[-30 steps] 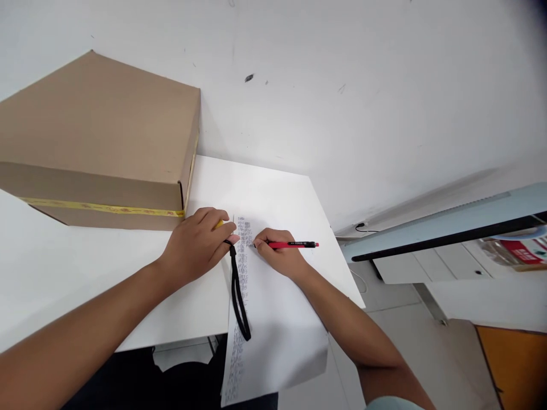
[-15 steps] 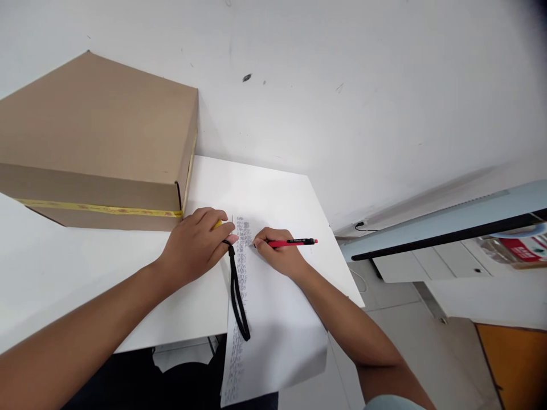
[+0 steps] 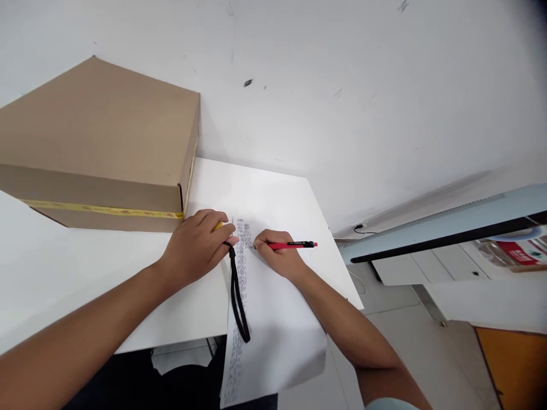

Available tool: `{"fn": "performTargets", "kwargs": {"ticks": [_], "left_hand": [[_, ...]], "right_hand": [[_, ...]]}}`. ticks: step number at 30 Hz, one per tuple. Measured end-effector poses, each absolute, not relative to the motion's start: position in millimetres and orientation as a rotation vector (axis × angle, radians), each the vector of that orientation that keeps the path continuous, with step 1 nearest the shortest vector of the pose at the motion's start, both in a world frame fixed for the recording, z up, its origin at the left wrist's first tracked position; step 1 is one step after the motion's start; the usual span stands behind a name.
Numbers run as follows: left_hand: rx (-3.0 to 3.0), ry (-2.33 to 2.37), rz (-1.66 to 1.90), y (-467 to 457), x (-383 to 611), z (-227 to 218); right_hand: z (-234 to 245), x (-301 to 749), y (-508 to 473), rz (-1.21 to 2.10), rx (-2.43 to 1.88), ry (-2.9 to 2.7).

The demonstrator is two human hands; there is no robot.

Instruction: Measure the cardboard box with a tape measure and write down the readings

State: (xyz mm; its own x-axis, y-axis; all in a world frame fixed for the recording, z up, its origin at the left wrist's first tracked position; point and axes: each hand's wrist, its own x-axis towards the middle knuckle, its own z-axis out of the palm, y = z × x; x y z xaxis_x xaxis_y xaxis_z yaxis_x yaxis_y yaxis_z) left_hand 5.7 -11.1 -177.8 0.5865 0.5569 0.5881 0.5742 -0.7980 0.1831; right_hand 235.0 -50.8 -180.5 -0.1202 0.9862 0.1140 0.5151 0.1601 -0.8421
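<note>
Head view: your right hand is gripping the red pen on the paper, your left hand is closing on a yellow, black-strapped object beside it; the overhanging sheet risks slipping.

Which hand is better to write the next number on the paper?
The right hand, probably. It already grips the red pen with the tip on the paper beside the written column. The left hand is closed on a small yellow thing with a black strap.

A red pen with a black clip end lies nearly level, its tip on a white sheet of paper bearing a column of small handwriting. The sheet overhangs the near edge of the tabletop; a small yellow object trails a black strap loop across the paper.
</note>
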Motion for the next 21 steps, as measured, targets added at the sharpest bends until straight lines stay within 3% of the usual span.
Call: {"fn": "performTargets", "kwargs": {"ticks": [21], "left_hand": [[-2.731, -0.937, -1.038, -11.2, 5.6, -178.4]], "right_hand": [[-182.2, 237.3, -50.2, 0.858, -1.471, -1.669]]}}
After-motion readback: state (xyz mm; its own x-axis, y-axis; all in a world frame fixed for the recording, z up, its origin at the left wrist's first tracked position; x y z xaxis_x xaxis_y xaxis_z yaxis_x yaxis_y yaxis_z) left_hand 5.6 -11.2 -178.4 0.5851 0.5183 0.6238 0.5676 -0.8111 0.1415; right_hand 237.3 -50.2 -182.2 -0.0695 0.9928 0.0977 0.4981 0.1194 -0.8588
